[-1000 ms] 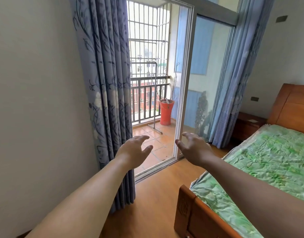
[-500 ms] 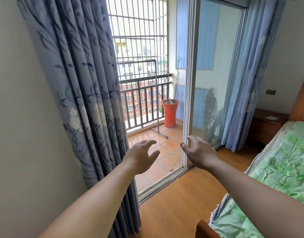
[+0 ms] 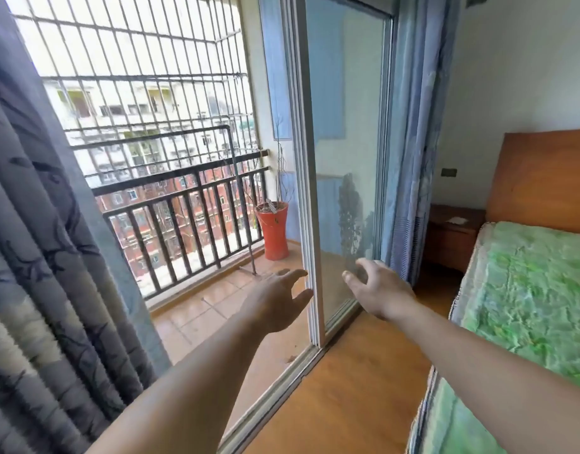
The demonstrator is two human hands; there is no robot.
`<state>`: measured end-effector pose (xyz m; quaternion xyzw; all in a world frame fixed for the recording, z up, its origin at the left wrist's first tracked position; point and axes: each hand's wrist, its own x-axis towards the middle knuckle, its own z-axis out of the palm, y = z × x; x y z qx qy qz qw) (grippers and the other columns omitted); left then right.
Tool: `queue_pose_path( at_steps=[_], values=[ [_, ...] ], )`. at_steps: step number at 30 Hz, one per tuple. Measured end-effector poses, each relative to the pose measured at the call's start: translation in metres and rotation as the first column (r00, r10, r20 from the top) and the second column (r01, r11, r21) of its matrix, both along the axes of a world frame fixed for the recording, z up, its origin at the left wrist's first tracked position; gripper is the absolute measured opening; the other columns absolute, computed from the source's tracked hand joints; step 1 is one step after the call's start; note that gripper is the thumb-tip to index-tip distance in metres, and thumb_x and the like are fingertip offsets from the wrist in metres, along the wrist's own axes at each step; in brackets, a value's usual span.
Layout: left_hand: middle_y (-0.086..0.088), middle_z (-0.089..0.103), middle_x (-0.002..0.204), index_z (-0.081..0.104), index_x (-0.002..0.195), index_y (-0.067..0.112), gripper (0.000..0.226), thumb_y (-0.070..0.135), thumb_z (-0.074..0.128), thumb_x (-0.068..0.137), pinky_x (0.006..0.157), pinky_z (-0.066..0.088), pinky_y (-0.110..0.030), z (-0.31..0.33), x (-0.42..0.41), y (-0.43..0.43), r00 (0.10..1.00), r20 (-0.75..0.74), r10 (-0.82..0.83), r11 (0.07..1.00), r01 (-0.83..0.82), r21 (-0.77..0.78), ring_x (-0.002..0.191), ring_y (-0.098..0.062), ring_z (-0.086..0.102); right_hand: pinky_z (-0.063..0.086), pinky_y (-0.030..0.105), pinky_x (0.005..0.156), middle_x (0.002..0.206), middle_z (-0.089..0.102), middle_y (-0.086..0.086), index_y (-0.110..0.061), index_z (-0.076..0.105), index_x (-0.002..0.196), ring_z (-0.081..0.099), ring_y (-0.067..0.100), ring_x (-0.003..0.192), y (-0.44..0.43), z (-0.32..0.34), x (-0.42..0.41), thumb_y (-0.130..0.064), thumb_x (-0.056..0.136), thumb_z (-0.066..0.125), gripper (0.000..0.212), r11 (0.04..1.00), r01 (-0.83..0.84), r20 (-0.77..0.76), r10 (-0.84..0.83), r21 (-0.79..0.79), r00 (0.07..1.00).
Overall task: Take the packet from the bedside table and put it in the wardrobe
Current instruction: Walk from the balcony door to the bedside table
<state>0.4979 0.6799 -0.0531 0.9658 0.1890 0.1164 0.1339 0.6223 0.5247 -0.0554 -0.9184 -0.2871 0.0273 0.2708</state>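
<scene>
Packet [image 3: 458,220] on bedside table [image 3: 452,237], well beyond both empty, spread hands [image 3: 378,291].

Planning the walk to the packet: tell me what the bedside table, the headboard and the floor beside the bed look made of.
Bedside table: dark reddish-brown wood, looks varnished, with a faint sheen on top; the pale flat packet lies on it.
Headboard: lighter orange-brown wood or veneer, a smooth flat panel.
Floor: orange wood-look boards, smooth and slightly glossy; laminate or real wood, I cannot tell.
</scene>
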Motion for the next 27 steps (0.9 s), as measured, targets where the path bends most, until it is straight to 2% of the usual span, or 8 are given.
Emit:
queue_pose_path(
  at_steps=[7, 11, 19, 27],
  values=[
    [-0.001, 0.048, 0.145, 0.042, 0.138, 0.035, 0.049, 0.051, 0.045, 0.092, 0.104, 0.044, -0.041, -0.024, 0.11, 0.065, 0.992, -0.014, -0.126, 0.992, 0.126, -0.025, 0.128, -0.026, 0.049, 0.038, 0.042, 0.102, 0.148, 0.042, 0.0, -0.024, 0.04, 0.139, 0.045, 0.027, 0.131, 0.051, -0.017, 0.094, -0.057, 0.092, 0.036, 0.058, 0.989, 0.146, 0.041, -0.145, -0.027, 0.989],
    [0.002, 0.048, 0.145, 0.042, 0.137, 0.034, 0.048, 0.051, 0.044, 0.092, 0.099, 0.046, -0.041, -0.033, 0.175, 0.131, 0.979, 0.0, -0.205, 0.979, 0.205, -0.013, 0.126, -0.022, 0.05, 0.039, 0.043, 0.103, 0.145, 0.045, -0.001, -0.025, 0.043, 0.136, 0.046, 0.027, 0.129, 0.108, -0.031, 0.152, -0.058, 0.092, 0.035, 0.055, 0.978, 0.206, 0.065, -0.204, -0.025, 0.977],
    [-0.002, 0.049, 0.143, 0.042, 0.139, 0.031, 0.052, 0.051, 0.047, 0.092, 0.1, 0.047, -0.041, -0.006, 0.261, 0.263, 0.97, 0.027, -0.242, 0.965, 0.243, -0.095, 0.124, -0.023, 0.052, 0.039, 0.043, 0.103, 0.146, 0.045, 0.0, -0.025, 0.041, 0.138, 0.044, 0.025, 0.131, 0.219, -0.023, 0.235, -0.059, 0.091, 0.032, 0.059, 0.954, 0.276, 0.076, -0.269, -0.119, 0.96],
    [-0.004, 0.048, 0.145, 0.041, 0.139, 0.029, 0.053, 0.053, 0.043, 0.092, 0.1, 0.047, -0.043, 0.003, 0.349, 0.296, 0.939, 0.044, -0.342, 0.938, 0.344, -0.04, 0.122, -0.027, 0.054, 0.042, 0.043, 0.1, 0.138, 0.052, 0.003, -0.025, 0.048, 0.129, 0.049, 0.029, 0.125, 0.246, 0.002, 0.294, -0.058, 0.09, 0.036, 0.053, 0.93, 0.363, 0.138, -0.354, -0.051, 0.925]
  ],
)
